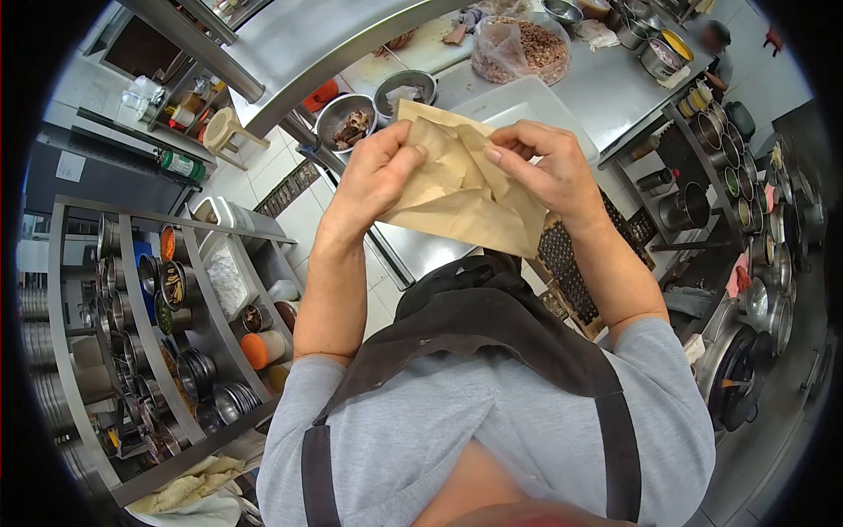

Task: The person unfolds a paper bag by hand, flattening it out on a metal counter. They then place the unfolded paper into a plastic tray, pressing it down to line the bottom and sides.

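Observation:
A creased sheet of brown paper (470, 206), which looks like a flattened paper bag, is held up in front of my apron. My left hand (373, 176) pinches its left edge between thumb and curled fingers. On the other side, my right hand (549, 167) grips the upper right edge, thumb and fingertips pressed on the paper. Just behind it are a white tray (575, 110) and two metal bowls: one bowl (332, 112) with dark meat-like pieces, another bowl (430, 83) with a pale crumpled piece inside.
A clear plastic bag (492, 66) of brown chunks lies on the steel counter (452, 85). Shelves (132, 325) with metal containers stand at my left. Pots and pans (689, 206) line the right. A person (716, 61) is at the far right. A stool (230, 136) stands beyond.

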Tool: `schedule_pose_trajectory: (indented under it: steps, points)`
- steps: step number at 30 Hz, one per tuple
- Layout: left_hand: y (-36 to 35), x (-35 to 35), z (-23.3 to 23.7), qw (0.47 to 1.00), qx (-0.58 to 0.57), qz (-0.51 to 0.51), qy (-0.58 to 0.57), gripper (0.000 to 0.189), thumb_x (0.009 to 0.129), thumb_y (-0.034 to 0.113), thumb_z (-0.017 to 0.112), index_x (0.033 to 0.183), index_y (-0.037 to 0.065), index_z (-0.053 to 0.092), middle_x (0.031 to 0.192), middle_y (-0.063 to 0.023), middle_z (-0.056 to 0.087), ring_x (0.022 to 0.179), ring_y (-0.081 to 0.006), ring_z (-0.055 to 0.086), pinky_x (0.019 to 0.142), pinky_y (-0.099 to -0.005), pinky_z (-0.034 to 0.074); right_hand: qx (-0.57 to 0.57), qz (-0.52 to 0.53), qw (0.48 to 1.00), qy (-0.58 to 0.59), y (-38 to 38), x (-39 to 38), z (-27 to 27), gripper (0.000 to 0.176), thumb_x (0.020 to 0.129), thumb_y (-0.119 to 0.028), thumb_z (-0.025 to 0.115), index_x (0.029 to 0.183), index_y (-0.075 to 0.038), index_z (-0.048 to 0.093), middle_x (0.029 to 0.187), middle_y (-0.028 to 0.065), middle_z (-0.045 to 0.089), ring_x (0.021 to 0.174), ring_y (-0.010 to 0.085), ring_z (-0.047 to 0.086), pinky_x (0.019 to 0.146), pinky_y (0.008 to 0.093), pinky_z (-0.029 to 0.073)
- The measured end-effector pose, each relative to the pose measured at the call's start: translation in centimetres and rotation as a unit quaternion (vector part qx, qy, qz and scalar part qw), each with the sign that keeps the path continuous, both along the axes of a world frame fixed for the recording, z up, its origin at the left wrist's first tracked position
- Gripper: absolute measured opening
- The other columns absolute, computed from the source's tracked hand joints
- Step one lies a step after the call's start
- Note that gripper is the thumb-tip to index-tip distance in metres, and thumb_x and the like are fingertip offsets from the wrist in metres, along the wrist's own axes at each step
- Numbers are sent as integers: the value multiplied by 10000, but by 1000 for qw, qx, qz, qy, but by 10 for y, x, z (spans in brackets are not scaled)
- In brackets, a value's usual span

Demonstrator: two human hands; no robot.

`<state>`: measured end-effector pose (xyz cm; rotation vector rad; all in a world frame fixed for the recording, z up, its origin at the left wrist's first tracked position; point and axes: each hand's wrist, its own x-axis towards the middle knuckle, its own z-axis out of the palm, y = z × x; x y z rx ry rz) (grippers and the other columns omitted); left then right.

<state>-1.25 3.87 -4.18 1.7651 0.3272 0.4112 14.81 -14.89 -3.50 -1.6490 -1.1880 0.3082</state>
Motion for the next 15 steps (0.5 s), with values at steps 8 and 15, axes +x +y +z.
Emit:
schedule_pose_trajectory:
  steps: [8, 15]
  points:
    - [10, -22, -31, 954, -205, 84, -204, 312, 955, 76, 511, 1242, -30, 572, 1144, -81, 657, 1021, -153, 627, 939, -291, 481, 178, -213, 957, 82, -40, 11, -29, 251, 900, -134, 710, 1082, 33, 666, 1015, 71, 688, 910, 138, 632, 802, 262, 488]
    - [3, -11, -71, 928, -267, 94, -242, 415, 958, 38, 509, 1368, -19, 473, 1323, -117, 581, 1235, -205, 540, 1066, -366, 412, 66, -68, 942, 321, -38, -7, -47, 257, 937, -195, 683, 1022, 48, 685, 895, 50, 695, 796, 103, 602, 754, 250, 477]
